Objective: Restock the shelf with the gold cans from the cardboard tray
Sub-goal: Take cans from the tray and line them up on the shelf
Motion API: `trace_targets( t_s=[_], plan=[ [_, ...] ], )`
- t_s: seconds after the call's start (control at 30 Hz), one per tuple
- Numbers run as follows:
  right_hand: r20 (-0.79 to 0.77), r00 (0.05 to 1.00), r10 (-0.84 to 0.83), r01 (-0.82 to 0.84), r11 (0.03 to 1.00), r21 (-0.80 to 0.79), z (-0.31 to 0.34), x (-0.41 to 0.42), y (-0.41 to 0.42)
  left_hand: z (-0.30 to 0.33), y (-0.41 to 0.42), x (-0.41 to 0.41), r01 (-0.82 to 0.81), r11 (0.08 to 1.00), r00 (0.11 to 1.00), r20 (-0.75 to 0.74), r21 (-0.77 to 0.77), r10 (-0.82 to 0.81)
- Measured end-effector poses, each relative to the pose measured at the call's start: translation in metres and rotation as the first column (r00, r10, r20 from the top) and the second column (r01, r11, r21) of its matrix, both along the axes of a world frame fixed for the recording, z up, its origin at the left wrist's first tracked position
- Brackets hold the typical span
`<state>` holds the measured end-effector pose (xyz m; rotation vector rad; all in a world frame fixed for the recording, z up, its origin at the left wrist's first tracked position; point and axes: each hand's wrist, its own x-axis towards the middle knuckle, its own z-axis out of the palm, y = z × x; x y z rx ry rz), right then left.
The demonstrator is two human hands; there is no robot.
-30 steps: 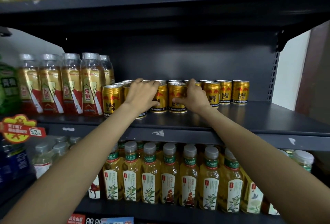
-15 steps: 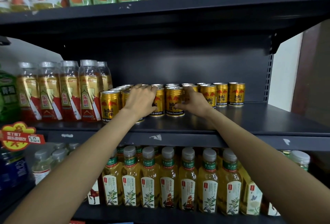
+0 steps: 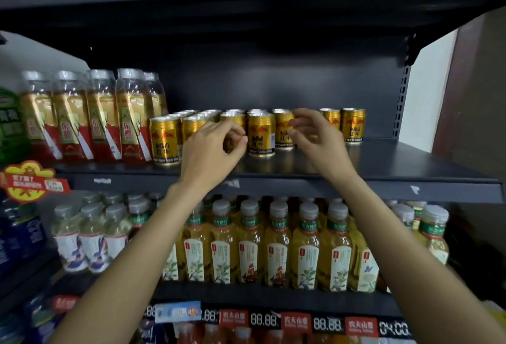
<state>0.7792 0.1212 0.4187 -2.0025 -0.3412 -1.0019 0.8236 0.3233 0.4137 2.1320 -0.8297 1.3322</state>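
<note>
now both hands hover at the front edge of the shelf (image 3: 383,163), before the gold cans (image 3: 261,135). the left hand (image 3: 210,152) is loosely curled and holds nothing. the right hand (image 3: 317,138) is half open, also holding nothing.

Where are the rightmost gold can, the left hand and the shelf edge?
rightmost gold can (image 3: 353,126): head view, label front.
left hand (image 3: 210,152): head view, back of the hand.
shelf edge (image 3: 438,191): head view, bare front lip, right part.
</note>
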Motion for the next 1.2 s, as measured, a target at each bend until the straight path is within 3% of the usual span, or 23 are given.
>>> trace_targets(
  t_s=[0.13, 0.27, 0.33, 0.4, 0.5, 0.57, 0.67, 0.77, 0.83, 1.03, 1.2],
  plan=[
    [0.167, 0.984, -0.066, 0.041, 0.988, 0.149, -0.043, -0.057, 0.015, -0.045, 0.002, -0.053, 0.226, 0.951, 0.962, -0.108, -0.212, -0.253],
    [0.189, 0.974, -0.128, 0.111, 0.989, 0.094, -0.116, -0.103, 0.026, -0.123, 0.007, -0.095, 0.269, 0.908, 0.948, -0.077, -0.320, -0.308],
    [0.115, 0.984, -0.138, 0.139, 0.990, -0.005, -0.159, -0.122, 0.028, -0.166, 0.015, -0.111, 0.233, 0.945, 0.964, -0.073, -0.230, -0.256],
    [-0.065, 0.991, -0.118, 0.110, 0.987, -0.114, -0.204, -0.138, 0.029, -0.210, 0.030, -0.125, 0.183, 0.979, 0.974, -0.122, -0.092, -0.193],
    [-0.421, 0.907, -0.032, -0.039, 0.987, -0.158, -0.276, -0.153, 0.033, -0.271, 0.055, -0.143, 0.138, 0.984, 0.934, -0.345, 0.112, -0.092],
    [-0.589, 0.808, -0.021, -0.112, 0.976, -0.189, -0.321, -0.161, 0.038, -0.311, 0.072, -0.152, 0.135, 0.960, 0.838, -0.546, 0.245, 0.022],
    [-0.751, 0.648, -0.125, -0.181, 0.933, -0.311, -0.373, -0.168, 0.049, -0.370, 0.093, -0.162, 0.145, 0.929, 0.592, -0.783, 0.339, 0.193],
    [-0.830, 0.515, -0.217, -0.260, 0.883, -0.392, -0.410, -0.171, 0.066, -0.414, 0.104, -0.173, 0.100, 0.895, 0.387, -0.846, 0.434, 0.367],
    [-0.854, 0.470, -0.223, -0.332, 0.852, -0.405, -0.431, -0.171, 0.079, -0.435, 0.106, -0.173, 0.122, 0.855, 0.319, -0.836, 0.503, 0.446],
    [-0.840, 0.478, -0.254, -0.441, 0.758, -0.481, -0.462, -0.152, 0.123, -0.468, 0.101, -0.160, 0.111, 0.756, 0.289, -0.749, 0.645, 0.597],
    [-0.843, 0.469, -0.264, -0.506, 0.702, -0.501, -0.480, -0.134, 0.150, -0.481, 0.092, -0.134, 0.198, 0.610, 0.397, -0.632, 0.768, 0.666]
  ],
)
